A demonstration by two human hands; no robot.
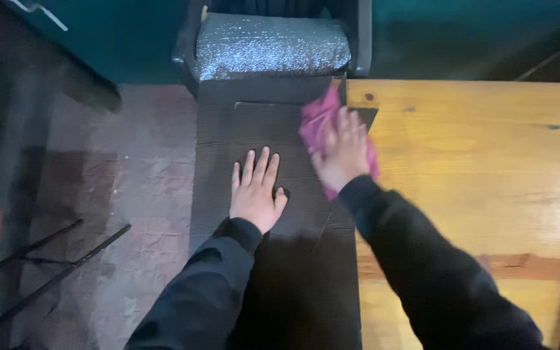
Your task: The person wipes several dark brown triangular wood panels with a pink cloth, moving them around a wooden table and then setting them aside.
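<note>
Dark ribbed board (pixel 273 259) laid along the left edge of a yellow wooden table (pixel 474 168); reddish tiled floor (pixel 144 181) to the left; chair with silver cushion (pixel 270 45) at the far end, against a teal wall. Left hand (pixel 254 191): flat on the board, fingers spread, grasping nothing. Right hand (pixel 343 152): pressed down on a pink cloth (pixel 319 123), fingers bent over it, at the board's far right corner beside the table edge. Table top bare to the right.

long dark sleeves, bare hands
</note>
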